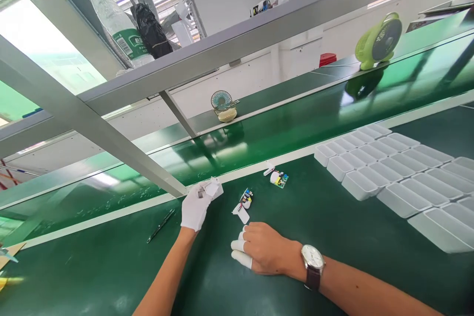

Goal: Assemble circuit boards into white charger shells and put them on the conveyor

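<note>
My left hand (196, 207), in a white glove, is stretched forward to the edge of the green conveyor belt (259, 138) and is closed on a small white part (211, 189) with a metal piece on it. My right hand (259, 249), with white finger cots and a wristwatch, rests curled on the green table (333, 237). Its fingertips lie just short of a small circuit board with wires (244, 202) and a white tab. A second small circuit board assembly (277, 177) lies further right, near the belt's edge.
Black tweezers (160, 225) lie on the table to the left. A block of white plastic trays (400, 173) fills the right side. Two small fans (222, 105) (379, 39) stand beyond the belt. A slanted metal frame bar (92, 123) crosses above, with a bottle (118, 24) on the shelf.
</note>
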A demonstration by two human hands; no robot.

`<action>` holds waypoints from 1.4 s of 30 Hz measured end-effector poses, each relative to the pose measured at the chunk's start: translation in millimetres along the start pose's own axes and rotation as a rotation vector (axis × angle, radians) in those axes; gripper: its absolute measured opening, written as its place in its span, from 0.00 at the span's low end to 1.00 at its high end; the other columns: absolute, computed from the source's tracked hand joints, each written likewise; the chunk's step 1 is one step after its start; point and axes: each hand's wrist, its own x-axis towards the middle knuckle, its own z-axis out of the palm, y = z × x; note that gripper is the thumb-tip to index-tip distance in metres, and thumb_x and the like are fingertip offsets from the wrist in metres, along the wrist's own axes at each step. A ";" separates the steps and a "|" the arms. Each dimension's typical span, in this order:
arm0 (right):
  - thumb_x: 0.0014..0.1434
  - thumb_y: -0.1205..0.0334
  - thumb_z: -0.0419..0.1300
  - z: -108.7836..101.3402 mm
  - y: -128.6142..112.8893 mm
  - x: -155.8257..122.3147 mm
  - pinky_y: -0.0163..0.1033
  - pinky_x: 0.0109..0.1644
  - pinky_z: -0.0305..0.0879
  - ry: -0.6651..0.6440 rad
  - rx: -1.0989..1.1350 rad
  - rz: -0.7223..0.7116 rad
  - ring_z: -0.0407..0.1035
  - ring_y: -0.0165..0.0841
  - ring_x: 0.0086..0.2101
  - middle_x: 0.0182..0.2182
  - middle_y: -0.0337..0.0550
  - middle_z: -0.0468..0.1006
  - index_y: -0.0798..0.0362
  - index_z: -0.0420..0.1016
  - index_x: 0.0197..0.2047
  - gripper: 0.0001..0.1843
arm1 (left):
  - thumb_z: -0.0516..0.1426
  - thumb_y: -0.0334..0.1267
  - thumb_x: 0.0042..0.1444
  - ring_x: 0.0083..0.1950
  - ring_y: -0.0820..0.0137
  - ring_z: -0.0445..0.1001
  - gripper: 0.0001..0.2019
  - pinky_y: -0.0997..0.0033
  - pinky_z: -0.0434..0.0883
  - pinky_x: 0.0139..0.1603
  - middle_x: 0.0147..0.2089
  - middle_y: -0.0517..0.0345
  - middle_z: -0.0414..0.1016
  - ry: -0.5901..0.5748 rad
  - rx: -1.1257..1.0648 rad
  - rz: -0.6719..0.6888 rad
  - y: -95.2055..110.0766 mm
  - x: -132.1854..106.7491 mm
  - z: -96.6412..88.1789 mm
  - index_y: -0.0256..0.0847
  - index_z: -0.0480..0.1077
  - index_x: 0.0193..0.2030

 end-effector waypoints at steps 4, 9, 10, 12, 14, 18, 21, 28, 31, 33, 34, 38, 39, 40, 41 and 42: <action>0.71 0.55 0.53 0.3 6.2 -0.3 0.41 0.34 0.55 -0.053 -0.089 -0.044 0.66 0.33 0.28 0.25 0.39 0.76 0.52 0.76 0.36 0.16 | 0.66 0.43 0.56 0.43 0.65 0.79 0.17 0.67 0.75 0.47 0.44 0.53 0.82 0.132 -0.017 -0.063 6.3 52.0 8.5 0.37 0.77 0.49; 0.69 0.54 0.58 -0.6 10.1 1.8 0.42 0.32 0.51 -0.086 -0.178 -0.134 0.63 0.32 0.27 0.24 0.38 0.75 0.52 0.73 0.29 0.17 | 0.59 0.44 0.66 0.50 0.64 0.77 0.16 0.56 0.78 0.50 0.55 0.50 0.75 0.239 -0.028 -0.132 9.2 88.8 19.5 0.37 0.71 0.56; 0.68 0.55 0.59 -0.7 10.4 1.9 0.42 0.32 0.50 -0.094 -0.190 -0.145 0.62 0.31 0.26 0.23 0.37 0.74 0.52 0.72 0.28 0.17 | 0.59 0.44 0.67 0.52 0.62 0.77 0.17 0.54 0.77 0.51 0.56 0.49 0.74 0.253 -0.021 -0.144 7.5 91.3 21.8 0.38 0.70 0.58; 0.66 0.55 0.61 -0.4 10.5 1.6 0.41 0.32 0.49 -0.105 -0.202 -0.158 0.61 0.31 0.26 0.23 0.37 0.73 0.52 0.71 0.27 0.17 | 0.60 0.43 0.66 0.55 0.60 0.76 0.18 0.52 0.76 0.54 0.59 0.48 0.73 0.278 -0.006 -0.154 2.5 91.1 26.9 0.39 0.69 0.59; 0.65 0.56 0.62 0.1 10.4 0.7 0.41 0.31 0.48 -0.099 -0.205 -0.172 0.60 0.32 0.27 0.23 0.37 0.72 0.52 0.70 0.27 0.16 | 0.60 0.43 0.65 0.56 0.59 0.75 0.20 0.51 0.75 0.56 0.61 0.47 0.71 0.274 0.002 -0.133 -2.1 83.1 33.4 0.38 0.68 0.60; 0.66 0.58 0.61 -0.3 11.5 -0.3 0.41 0.31 0.46 -0.091 -0.204 -0.176 0.61 0.32 0.27 0.23 0.38 0.72 0.52 0.71 0.27 0.15 | 0.58 0.46 0.65 0.51 0.63 0.77 0.22 0.59 0.75 0.52 0.56 0.45 0.75 0.057 -0.024 -0.008 -1.5 44.1 48.7 0.36 0.69 0.61; 0.66 0.58 0.60 -3.6 15.9 1.4 0.41 0.31 0.48 -0.034 -0.206 -0.122 0.62 0.32 0.27 0.24 0.39 0.73 0.52 0.71 0.27 0.15 | 0.60 0.47 0.59 0.43 0.67 0.78 0.24 0.64 0.76 0.46 0.51 0.50 0.79 -0.226 -0.047 0.087 8.1 7.5 58.1 0.40 0.72 0.60; 0.71 0.57 0.53 -18.2 36.0 11.7 0.42 0.37 0.58 0.197 -0.181 0.273 0.69 0.36 0.31 0.28 0.45 0.77 0.54 0.76 0.37 0.15 | 0.67 0.43 0.48 0.47 0.63 0.79 0.26 0.60 0.75 0.56 0.48 0.55 0.82 -0.507 -0.052 0.123 28.1 -22.7 64.7 0.44 0.76 0.56; 0.67 0.46 0.57 -26.0 40.9 14.2 0.45 0.42 0.64 0.200 -0.150 0.517 0.72 0.42 0.38 0.37 0.52 0.79 0.58 0.75 0.49 0.22 | 0.61 0.47 0.57 0.53 0.59 0.79 0.29 0.57 0.75 0.57 0.56 0.48 0.79 -0.493 -0.115 0.081 33.3 -25.5 60.4 0.41 0.68 0.64; 0.64 0.43 0.60 -30.1 42.2 14.7 0.46 0.46 0.67 0.137 -0.112 0.597 0.72 0.45 0.45 0.45 0.56 0.78 0.60 0.68 0.60 0.32 | 0.61 0.50 0.59 0.57 0.57 0.78 0.35 0.57 0.76 0.56 0.62 0.43 0.74 -0.547 -0.246 0.011 36.8 -29.9 57.5 0.39 0.60 0.70; 0.63 0.44 0.60 -31.2 42.6 14.7 0.46 0.47 0.68 0.089 -0.094 0.615 0.72 0.45 0.47 0.48 0.56 0.77 0.60 0.65 0.62 0.34 | 0.62 0.51 0.58 0.58 0.56 0.77 0.38 0.57 0.76 0.56 0.64 0.42 0.73 -0.583 -0.298 -0.027 38.8 -31.9 56.5 0.39 0.58 0.71; 0.63 0.55 0.60 -29.9 43.8 14.8 0.44 0.44 0.69 -0.045 -0.113 0.595 0.73 0.42 0.41 0.43 0.53 0.77 0.57 0.74 0.48 0.16 | 0.65 0.54 0.54 0.58 0.53 0.77 0.38 0.53 0.73 0.60 0.58 0.42 0.77 -0.593 -0.107 0.006 53.4 -29.2 55.5 0.36 0.64 0.67; 0.62 0.57 0.59 -28.6 44.4 15.0 0.45 0.44 0.69 -0.051 -0.125 0.583 0.72 0.42 0.40 0.42 0.53 0.77 0.57 0.75 0.45 0.13 | 0.64 0.55 0.54 0.58 0.52 0.77 0.36 0.51 0.72 0.62 0.58 0.42 0.77 -0.532 -0.021 0.062 59.4 -25.6 55.7 0.35 0.67 0.64; 0.62 0.59 0.59 -27.2 45.0 15.4 0.46 0.44 0.69 -0.055 -0.136 0.567 0.72 0.43 0.41 0.42 0.54 0.77 0.57 0.75 0.43 0.11 | 0.63 0.55 0.54 0.59 0.52 0.77 0.34 0.51 0.71 0.63 0.58 0.42 0.77 -0.473 0.043 0.120 66.4 -21.5 56.1 0.35 0.69 0.63; 0.61 0.60 0.59 -25.7 45.8 16.0 0.47 0.45 0.69 -0.057 -0.147 0.546 0.72 0.44 0.41 0.41 0.55 0.77 0.58 0.75 0.42 0.11 | 0.61 0.55 0.55 0.59 0.53 0.76 0.32 0.51 0.71 0.64 0.59 0.42 0.77 -0.431 0.083 0.171 74.2 -17.7 56.8 0.36 0.70 0.61; 0.61 0.60 0.59 -24.4 46.8 16.6 0.48 0.45 0.69 -0.055 -0.157 0.526 0.72 0.45 0.41 0.41 0.56 0.78 0.59 0.76 0.42 0.11 | 0.60 0.54 0.56 0.59 0.54 0.77 0.30 0.52 0.71 0.64 0.59 0.43 0.77 -0.420 0.111 0.217 82.5 -15.1 58.3 0.37 0.70 0.61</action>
